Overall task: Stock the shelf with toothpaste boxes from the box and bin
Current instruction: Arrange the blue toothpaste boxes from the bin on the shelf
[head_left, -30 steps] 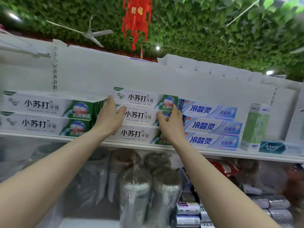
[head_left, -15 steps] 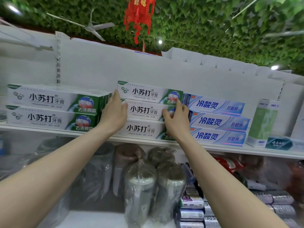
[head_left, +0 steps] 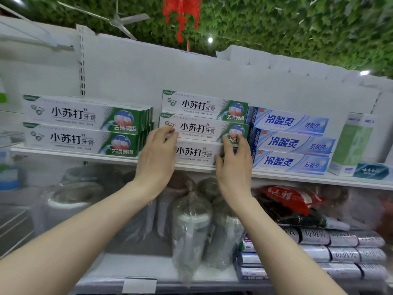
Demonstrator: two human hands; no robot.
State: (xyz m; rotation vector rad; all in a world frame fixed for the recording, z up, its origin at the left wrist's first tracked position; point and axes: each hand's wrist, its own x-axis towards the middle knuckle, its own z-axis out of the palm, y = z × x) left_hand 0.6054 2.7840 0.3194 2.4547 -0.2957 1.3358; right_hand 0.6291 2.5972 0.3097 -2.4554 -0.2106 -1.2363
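Left hand (head_left: pixel 157 155) and right hand (head_left: pixel 235 161) rest relaxed fingers on the ends of the 3-box stack (head_left: pixel 202 129) on the shelf (head_left: pixel 63 153). Light, stiff cardboard, probably slick: best gripped by the short ends.

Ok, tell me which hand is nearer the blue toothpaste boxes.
Right. The right hand touches the green stack's right end, just beside the blue boxes; the left hand is at that stack's left end, farther off.

Glossy cardboard toothpaste boxes (head_left: pixel 204 129)
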